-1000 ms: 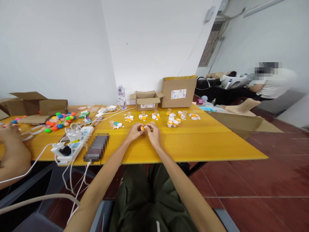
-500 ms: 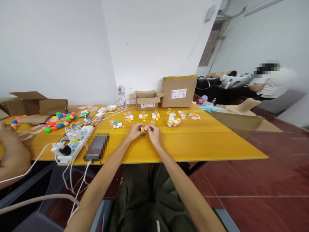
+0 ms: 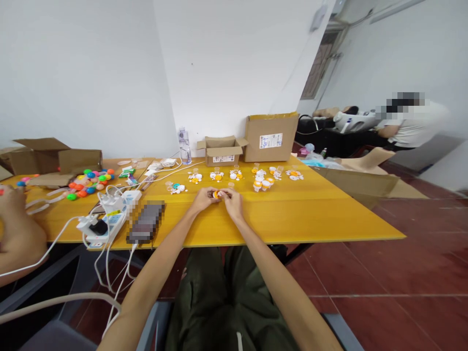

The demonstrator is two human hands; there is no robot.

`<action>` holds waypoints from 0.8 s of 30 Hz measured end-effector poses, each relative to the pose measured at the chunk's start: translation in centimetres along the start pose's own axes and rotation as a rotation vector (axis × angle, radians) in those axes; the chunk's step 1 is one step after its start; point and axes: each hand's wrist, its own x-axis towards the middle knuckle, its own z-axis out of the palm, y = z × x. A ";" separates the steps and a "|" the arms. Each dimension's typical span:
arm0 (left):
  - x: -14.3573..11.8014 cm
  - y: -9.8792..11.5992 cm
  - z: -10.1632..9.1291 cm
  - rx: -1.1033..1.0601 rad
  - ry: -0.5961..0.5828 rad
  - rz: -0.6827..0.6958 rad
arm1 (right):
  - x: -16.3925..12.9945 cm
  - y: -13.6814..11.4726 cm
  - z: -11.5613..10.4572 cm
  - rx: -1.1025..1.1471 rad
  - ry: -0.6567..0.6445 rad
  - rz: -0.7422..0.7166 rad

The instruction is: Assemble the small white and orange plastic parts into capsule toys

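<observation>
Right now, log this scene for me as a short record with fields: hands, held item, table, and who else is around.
left hand: pinching the small orange piece
right hand: on the same piece, fingers meeting the left's
table: yellow; orange-and-white parts in small groups behind the hands
left side: power strip, coloured balls
others: co-worker's hand far left; person in the back right
</observation>
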 end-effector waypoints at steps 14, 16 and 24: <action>0.1 -0.5 -0.3 0.024 0.000 0.015 | 0.0 -0.3 0.0 0.010 0.017 0.036; 0.0 -0.2 -0.2 0.014 0.003 0.003 | 0.0 -0.3 -0.1 0.005 0.016 0.041; -0.2 0.5 0.0 -0.013 0.016 -0.013 | -0.1 -0.3 0.2 -0.072 0.048 -0.001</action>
